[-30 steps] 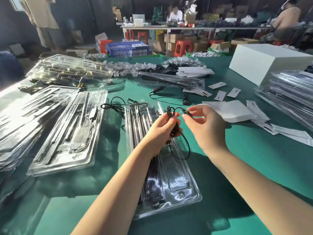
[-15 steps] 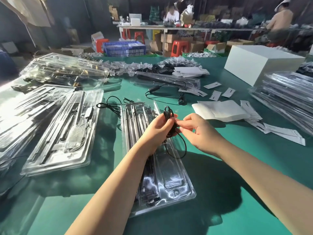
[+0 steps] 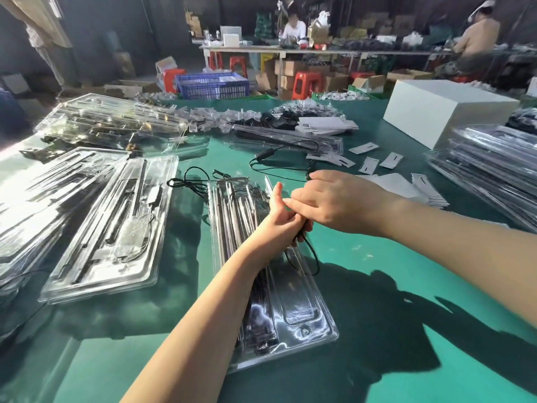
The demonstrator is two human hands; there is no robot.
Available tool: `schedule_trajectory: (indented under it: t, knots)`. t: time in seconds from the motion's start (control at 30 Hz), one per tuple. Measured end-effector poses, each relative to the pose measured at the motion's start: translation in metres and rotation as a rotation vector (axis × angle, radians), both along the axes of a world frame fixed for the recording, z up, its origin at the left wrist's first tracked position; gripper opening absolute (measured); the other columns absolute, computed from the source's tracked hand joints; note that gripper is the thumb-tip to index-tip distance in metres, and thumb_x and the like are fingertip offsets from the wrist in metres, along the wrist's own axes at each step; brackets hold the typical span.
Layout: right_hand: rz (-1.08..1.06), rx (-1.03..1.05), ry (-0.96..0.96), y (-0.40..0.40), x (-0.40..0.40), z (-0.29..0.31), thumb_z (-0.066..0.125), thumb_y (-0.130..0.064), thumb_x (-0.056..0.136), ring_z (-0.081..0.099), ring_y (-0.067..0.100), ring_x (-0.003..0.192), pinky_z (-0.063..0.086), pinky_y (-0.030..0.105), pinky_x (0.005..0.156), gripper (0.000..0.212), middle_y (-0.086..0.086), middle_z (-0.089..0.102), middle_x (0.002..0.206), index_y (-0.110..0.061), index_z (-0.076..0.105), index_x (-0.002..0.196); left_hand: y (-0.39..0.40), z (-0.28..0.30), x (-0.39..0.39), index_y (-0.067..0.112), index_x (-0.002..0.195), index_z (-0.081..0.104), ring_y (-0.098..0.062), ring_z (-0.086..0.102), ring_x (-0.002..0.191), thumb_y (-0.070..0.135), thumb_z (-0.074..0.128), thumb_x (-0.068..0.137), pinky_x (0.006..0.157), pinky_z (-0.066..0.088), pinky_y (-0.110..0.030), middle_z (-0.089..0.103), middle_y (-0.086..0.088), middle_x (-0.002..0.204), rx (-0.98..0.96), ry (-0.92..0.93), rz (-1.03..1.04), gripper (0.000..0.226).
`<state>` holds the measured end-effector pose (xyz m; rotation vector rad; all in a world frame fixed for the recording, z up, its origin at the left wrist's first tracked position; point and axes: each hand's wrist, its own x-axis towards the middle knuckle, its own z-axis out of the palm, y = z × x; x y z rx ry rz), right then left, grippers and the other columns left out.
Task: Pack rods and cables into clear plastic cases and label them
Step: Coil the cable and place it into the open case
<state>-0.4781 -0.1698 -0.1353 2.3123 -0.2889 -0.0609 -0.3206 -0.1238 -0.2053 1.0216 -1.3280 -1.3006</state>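
Observation:
An open clear plastic case (image 3: 293, 315) lies lengthwise on the green table in front of me, with rods (image 3: 232, 216) in its left grooves. Above its middle my left hand (image 3: 279, 225) grips a coiled black cable (image 3: 311, 254), whose loop hangs down below the fist. My right hand (image 3: 337, 202) lies over the left one, its fingers curled onto the same cable at the top of the bundle. Most of the coil is hidden between the two hands.
Filled clear cases (image 3: 116, 225) lie to the left, and a stack of packed cases (image 3: 494, 170) at the right. Loose black cables (image 3: 279, 161) and white paper labels (image 3: 380, 161) lie beyond the hands. A white box (image 3: 447, 117) stands far right. People work at a far table.
My right hand has moved left and over the left hand, closing onto the cable bundle. The coil's top, visible before, is now covered by the hands.

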Motion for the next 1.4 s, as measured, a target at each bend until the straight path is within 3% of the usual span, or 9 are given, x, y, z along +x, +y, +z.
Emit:
schedule_trajectory:
  t: [0.17, 0.27, 0.33, 0.43, 0.57, 0.73, 0.87, 1.17, 1.4]
  knots:
    - [-0.076, 0.024, -0.011, 0.01, -0.002, 0.004, 0.037, -0.007, 0.088, 0.054, 0.02, 0.057, 0.044, 0.031, 0.051, 0.028, 0.002, 0.056, 0.07, -0.015, 0.062, 0.079, 0.003, 0.006, -0.001, 0.02, 0.152, 0.001, -0.016, 0.048, 0.064, 0.007, 0.043, 0.101, 0.057, 0.039, -0.024, 0.057, -0.004, 0.068, 0.04, 0.005, -0.064, 0.067]
    - [-0.186, 0.161, -0.107, 0.015, -0.006, -0.006, 0.029, -0.01, 0.093, 0.056, 0.025, 0.065, 0.05, 0.039, 0.061, 0.032, 0.007, 0.057, 0.079, -0.012, 0.06, 0.09, 0.006, 0.008, -0.002, 0.016, 0.144, 0.036, -0.02, 0.063, 0.078, 0.019, 0.048, 0.1, 0.068, 0.049, -0.032, 0.063, -0.018, 0.097, -0.004, -0.141, -0.051, 0.045]
    - [-0.329, 0.276, -0.17, 0.017, -0.013, -0.017, 0.026, -0.015, 0.098, 0.054, 0.026, 0.077, 0.045, 0.039, 0.072, 0.025, 0.006, 0.054, 0.091, -0.016, 0.051, 0.099, 0.007, 0.009, -0.002, 0.022, 0.132, 0.05, -0.008, 0.06, 0.073, 0.029, 0.048, 0.1, 0.065, 0.048, -0.024, 0.066, -0.009, 0.1, -0.043, -0.199, -0.043, 0.034]
    - [-0.589, 0.399, -0.393, 0.017, -0.028, -0.025, 0.035, -0.02, 0.097, 0.048, 0.023, 0.075, 0.031, 0.033, 0.063, 0.016, 0.004, 0.056, 0.1, -0.017, 0.048, 0.105, 0.008, 0.006, -0.001, 0.023, 0.132, 0.048, -0.003, 0.061, 0.077, 0.033, 0.061, 0.091, 0.066, 0.049, -0.018, 0.068, -0.002, 0.107, -0.064, -0.199, -0.118, 0.045]
    - [-0.84, 0.722, -0.622, 0.022, -0.045, -0.039, 0.036, -0.015, 0.097, 0.049, 0.026, 0.07, 0.035, 0.037, 0.057, 0.011, 0.008, 0.055, 0.089, -0.012, 0.046, 0.097, 0.005, -0.002, 0.002, 0.028, 0.143, 0.037, -0.008, 0.059, 0.075, 0.023, 0.082, 0.075, 0.069, 0.052, -0.024, 0.068, 0.009, 0.109, -0.071, -0.271, -0.154, 0.082]
    - [-0.952, 1.022, -0.92, 0.039, -0.038, -0.062, 0.034, -0.021, 0.103, 0.041, 0.015, 0.052, 0.03, 0.029, 0.047, 0.025, 0.0, 0.049, 0.066, -0.023, 0.044, 0.079, -0.002, -0.006, 0.0, 0.033, 0.128, 0.054, -0.007, 0.059, 0.068, 0.026, 0.079, 0.078, 0.066, 0.05, -0.02, 0.07, 0.01, 0.093, -0.135, -0.363, -0.113, 0.057]
    - [-0.985, 1.062, -0.938, 0.053, -0.026, -0.072, 0.033, -0.024, 0.103, 0.042, 0.014, 0.059, 0.029, 0.028, 0.051, 0.026, -0.002, 0.049, 0.071, -0.025, 0.042, 0.079, -0.006, -0.007, 0.004, 0.035, 0.104, 0.062, 0.0, 0.065, 0.069, 0.023, 0.076, 0.08, 0.069, 0.052, -0.015, 0.068, 0.015, 0.077, -0.143, -0.328, -0.069, 0.03]
    - [-1.09, 0.837, -0.786, 0.065, 0.008, -0.073, 0.025, -0.03, 0.103, 0.051, 0.029, 0.104, 0.024, 0.037, 0.08, 0.024, 0.004, 0.061, 0.108, -0.026, 0.049, 0.106, -0.008, -0.008, 0.008, 0.02, 0.084, 0.06, -0.008, 0.067, 0.068, 0.037, 0.08, 0.059, 0.064, 0.057, -0.024, 0.069, 0.008, 0.087, -0.127, -0.2, -0.049, 0.036]
    - [-1.01, 0.856, -0.714, 0.072, 0.015, -0.066, 0.023, -0.032, 0.1, 0.045, 0.028, 0.102, 0.029, 0.046, 0.09, 0.02, 0.006, 0.055, 0.108, -0.025, 0.041, 0.097, -0.006, -0.005, 0.009, 0.04, 0.1, 0.07, 0.001, 0.068, 0.084, 0.028, 0.076, 0.078, 0.07, 0.051, -0.013, 0.073, 0.018, 0.09, -0.172, -0.251, -0.087, 0.026]
